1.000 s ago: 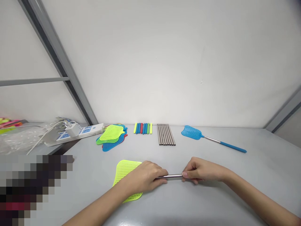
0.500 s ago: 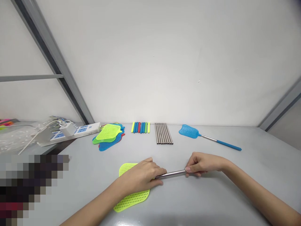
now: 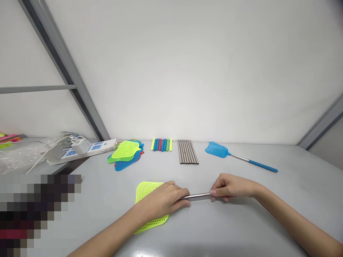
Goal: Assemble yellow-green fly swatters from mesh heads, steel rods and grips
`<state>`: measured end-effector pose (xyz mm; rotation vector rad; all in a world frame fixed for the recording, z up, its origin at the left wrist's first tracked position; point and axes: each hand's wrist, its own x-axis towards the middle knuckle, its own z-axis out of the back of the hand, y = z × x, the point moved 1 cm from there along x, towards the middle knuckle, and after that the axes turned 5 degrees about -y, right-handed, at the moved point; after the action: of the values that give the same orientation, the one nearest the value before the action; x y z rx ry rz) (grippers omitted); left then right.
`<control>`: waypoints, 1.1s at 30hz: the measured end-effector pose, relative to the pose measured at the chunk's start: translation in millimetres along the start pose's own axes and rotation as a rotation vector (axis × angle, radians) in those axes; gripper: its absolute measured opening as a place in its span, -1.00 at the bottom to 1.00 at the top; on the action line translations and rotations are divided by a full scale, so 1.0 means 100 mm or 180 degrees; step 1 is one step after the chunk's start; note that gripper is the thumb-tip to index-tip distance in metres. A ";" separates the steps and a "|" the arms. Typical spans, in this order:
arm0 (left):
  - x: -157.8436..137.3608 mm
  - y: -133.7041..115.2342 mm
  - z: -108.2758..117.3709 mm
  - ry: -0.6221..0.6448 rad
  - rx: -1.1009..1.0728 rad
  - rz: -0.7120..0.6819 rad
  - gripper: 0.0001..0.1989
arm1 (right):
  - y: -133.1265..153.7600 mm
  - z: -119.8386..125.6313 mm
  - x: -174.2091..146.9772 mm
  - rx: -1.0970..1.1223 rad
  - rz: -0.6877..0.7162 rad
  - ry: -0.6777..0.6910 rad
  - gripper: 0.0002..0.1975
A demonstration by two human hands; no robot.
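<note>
A yellow-green perforated fly swatter head (image 3: 148,191) lies partly beneath my left hand (image 3: 166,198), whose fingers close around its neck end, which they hide. A slim silver metal tube (image 3: 198,195) runs from between those fingers to my right hand (image 3: 225,187). My right thumb and fingers pinch the tube's other end. Tube and swatter head point along roughly the same line, just above the table. Whether the tube's left end sits on the swatter's neck is hidden by my left hand.
Along the back lie a pile of swatter heads (image 3: 125,150), a row of coloured handle grips (image 3: 162,145), several metal tubes (image 3: 187,151) and a blue fly swatter (image 3: 217,150) with rod and handle. A power strip (image 3: 103,145) with cables and plastic bags occupies the left.
My left hand has shifted slightly right along the tube, so less of it shows between the hands. The swatter head has turned a little. The whole view has drifted slightly.
</note>
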<state>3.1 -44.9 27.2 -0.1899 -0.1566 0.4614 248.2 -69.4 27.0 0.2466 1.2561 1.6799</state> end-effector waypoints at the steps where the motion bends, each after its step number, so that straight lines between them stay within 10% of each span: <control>1: 0.00 -0.01 0.00 -0.0017 0.0019 0.0055 -0.72 | 0.01 -0.01 0.00 -0.0003 0.0000 -0.0018 -0.64; 33: -0.03 -0.17 -0.08 -0.0008 0.0650 -0.0190 -0.75 | 0.02 -0.34 0.08 0.1534 -0.0642 0.0491 -0.72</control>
<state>9.2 -62.1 23.1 0.0156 -0.1165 0.4154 220.7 -83.7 10.5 0.2704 1.7351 1.2258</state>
